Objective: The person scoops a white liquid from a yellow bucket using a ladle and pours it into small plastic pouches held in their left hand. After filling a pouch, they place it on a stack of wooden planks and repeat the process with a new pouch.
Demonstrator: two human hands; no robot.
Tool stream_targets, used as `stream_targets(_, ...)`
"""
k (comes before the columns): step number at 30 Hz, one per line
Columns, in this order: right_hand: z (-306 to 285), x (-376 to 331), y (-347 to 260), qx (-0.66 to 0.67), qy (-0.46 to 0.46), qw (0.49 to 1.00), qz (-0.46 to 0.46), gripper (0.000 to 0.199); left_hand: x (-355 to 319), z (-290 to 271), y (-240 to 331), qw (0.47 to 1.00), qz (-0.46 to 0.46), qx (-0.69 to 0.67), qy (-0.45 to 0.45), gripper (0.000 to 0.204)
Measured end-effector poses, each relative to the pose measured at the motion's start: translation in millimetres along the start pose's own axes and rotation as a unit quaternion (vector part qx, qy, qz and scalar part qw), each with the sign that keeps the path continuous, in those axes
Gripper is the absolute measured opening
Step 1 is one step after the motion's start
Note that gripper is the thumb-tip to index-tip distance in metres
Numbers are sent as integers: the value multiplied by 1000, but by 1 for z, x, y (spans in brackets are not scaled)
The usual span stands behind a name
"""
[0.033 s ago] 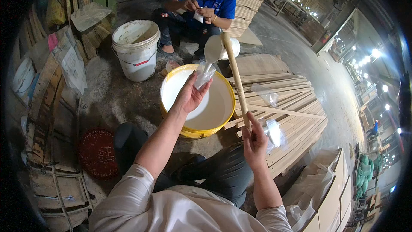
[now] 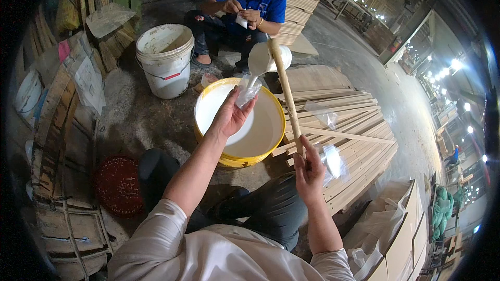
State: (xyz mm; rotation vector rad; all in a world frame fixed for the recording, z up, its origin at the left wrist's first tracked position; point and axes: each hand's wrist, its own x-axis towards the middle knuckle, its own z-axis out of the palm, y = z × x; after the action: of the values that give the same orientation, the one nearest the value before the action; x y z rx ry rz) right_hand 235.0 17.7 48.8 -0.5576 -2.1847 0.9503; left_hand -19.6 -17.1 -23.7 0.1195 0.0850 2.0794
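My left hand [image 2: 232,117] is closed on a small clear plastic bag [image 2: 248,93], held above a yellow-rimmed bucket [image 2: 281,138] of white liquid [image 2: 258,132]. My right hand [image 2: 309,169] grips the long wooden handle of a ladle [image 2: 287,96]. The ladle's white cup [image 2: 262,59] is tilted over the bag, and a white stream runs from its lip into the bag's mouth. On the wooden slats [image 2: 359,130] to the right lie a flat clear bag [image 2: 324,115] and a bag with white filling [image 2: 333,162], close beside my right hand.
A white pail [image 2: 164,65] with a smeared rim stands at the far left. Across from me sits a person in a blue shirt [image 2: 271,8], holding a small white-filled bag [image 2: 241,19]. A dark red round basket [image 2: 119,186] is by my left knee. Plastic-draped boards [image 2: 385,229] lie at the near right.
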Motion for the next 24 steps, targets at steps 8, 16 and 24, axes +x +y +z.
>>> stream_targets(8, -5, 1, 3, -47, 22, 998, -45, 37, 0, 1, -5, 1000, 7, 21, 4, 45)
stream_targets(16, -10, 1, 6, -103, 37, 991, -75, 41, -1, 2, -8, 1000, 1, 19, 10, 48)
stream_targets(24, -8, 0, 6, -95, 50, 991, -81, 37, -4, 3, -7, 1000, -4, 9, 27, 45)
